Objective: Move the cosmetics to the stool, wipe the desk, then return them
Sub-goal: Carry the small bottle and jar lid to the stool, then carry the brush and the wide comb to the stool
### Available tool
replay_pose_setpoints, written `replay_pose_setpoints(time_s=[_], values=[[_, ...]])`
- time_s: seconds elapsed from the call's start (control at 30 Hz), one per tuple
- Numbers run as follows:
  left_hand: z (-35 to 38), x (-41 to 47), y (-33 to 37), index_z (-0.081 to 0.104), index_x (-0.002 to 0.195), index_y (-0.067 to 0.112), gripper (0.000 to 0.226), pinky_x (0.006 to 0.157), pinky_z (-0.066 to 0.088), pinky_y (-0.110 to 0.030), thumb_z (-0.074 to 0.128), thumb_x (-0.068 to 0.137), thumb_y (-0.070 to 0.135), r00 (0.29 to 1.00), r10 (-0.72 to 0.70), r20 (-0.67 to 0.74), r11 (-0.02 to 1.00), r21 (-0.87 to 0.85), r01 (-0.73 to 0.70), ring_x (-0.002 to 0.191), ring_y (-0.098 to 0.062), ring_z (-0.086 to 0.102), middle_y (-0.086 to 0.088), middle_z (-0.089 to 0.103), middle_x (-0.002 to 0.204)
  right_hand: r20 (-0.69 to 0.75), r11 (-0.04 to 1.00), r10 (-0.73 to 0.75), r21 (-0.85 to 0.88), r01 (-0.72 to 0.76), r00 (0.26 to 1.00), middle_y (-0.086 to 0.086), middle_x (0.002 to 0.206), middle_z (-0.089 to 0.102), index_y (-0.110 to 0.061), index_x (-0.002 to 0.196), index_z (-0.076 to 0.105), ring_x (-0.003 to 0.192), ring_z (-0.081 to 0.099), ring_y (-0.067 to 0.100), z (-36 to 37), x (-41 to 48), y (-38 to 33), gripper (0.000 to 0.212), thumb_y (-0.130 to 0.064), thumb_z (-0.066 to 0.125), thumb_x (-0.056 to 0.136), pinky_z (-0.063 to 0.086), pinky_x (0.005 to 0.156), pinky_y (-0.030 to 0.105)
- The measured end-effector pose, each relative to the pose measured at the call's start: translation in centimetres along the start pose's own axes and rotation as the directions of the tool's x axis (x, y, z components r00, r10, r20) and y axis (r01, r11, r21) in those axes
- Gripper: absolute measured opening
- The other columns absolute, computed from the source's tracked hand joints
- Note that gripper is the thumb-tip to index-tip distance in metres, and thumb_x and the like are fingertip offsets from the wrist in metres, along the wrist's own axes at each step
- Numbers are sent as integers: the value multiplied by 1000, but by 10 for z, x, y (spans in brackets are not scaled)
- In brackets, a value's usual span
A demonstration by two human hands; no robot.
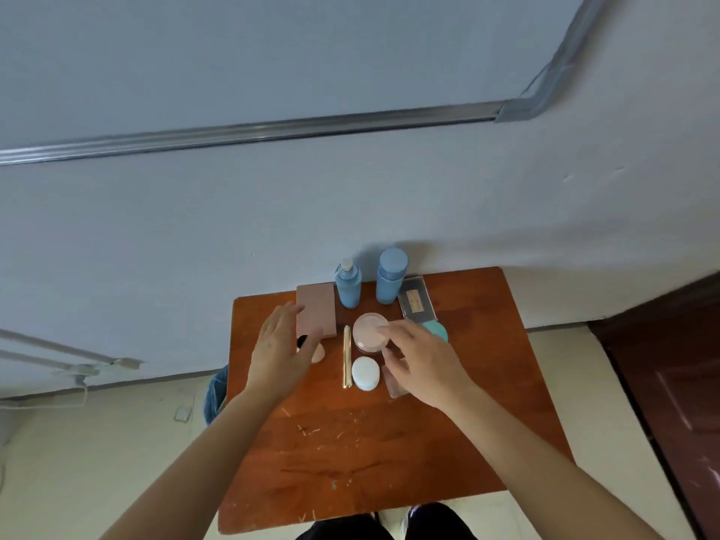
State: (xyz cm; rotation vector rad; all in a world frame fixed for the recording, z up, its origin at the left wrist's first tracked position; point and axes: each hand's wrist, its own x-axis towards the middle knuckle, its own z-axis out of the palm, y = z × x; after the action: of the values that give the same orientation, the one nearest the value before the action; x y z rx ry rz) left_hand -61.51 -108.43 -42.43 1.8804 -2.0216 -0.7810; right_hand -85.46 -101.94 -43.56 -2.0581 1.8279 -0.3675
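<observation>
We find the cosmetics [346, 356] grouped on the far half of the desk [389, 454]. Left hand [278, 352], fingers straight and released, hovers over the pink palette [316, 315]. Right hand [420, 368], fingers loosely spread and grasping nothing, is above the pink jar [368, 331].

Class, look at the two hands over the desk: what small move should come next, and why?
Probably close the right hand round the pink jar: its fingers are spread just over it, the left hand is open beside the pink box, and the jar stands on the desk.
</observation>
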Motion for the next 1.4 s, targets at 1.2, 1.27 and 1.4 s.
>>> replay_pose_setpoints(time_s=[1.2, 1.27, 1.4], values=[[100, -397, 387, 22, 154, 23, 66, 116, 11, -60, 26, 98, 59, -279, 959, 52, -270, -134, -953, 150, -30, 1, -13, 8, 162, -871, 51, 451, 243, -969, -195, 14, 165, 6, -21, 157, 21, 152, 4, 34, -113, -619, -81, 70, -56, 38, 98, 9, 121, 53], [115, -457, 389, 21, 154, 23, 67, 116, 11, -60, 28, 98, 58, -319, 945, 69, -305, -159, -939, 150, -29, 0, -14, 8, 162, -858, -10, 443, 286, -958, -261, 14, 165, 5, -20, 157, 20, 152, 3, 36, -97, -671, -97, 72, -56, 40, 98, 10, 121, 56], [146, -584, 385, 21, 154, 24, 67, 117, 12, -60, 30, 97, 58, -375, 921, 105, -339, -257, -905, 150, -28, -2, -13, 5, 162, -824, -83, 461, 330, -940, -330, 15, 165, 2, -20, 157, 19, 151, 1, 37, -64, -779, -127, 73, -56, 40, 97, 12, 119, 58]])
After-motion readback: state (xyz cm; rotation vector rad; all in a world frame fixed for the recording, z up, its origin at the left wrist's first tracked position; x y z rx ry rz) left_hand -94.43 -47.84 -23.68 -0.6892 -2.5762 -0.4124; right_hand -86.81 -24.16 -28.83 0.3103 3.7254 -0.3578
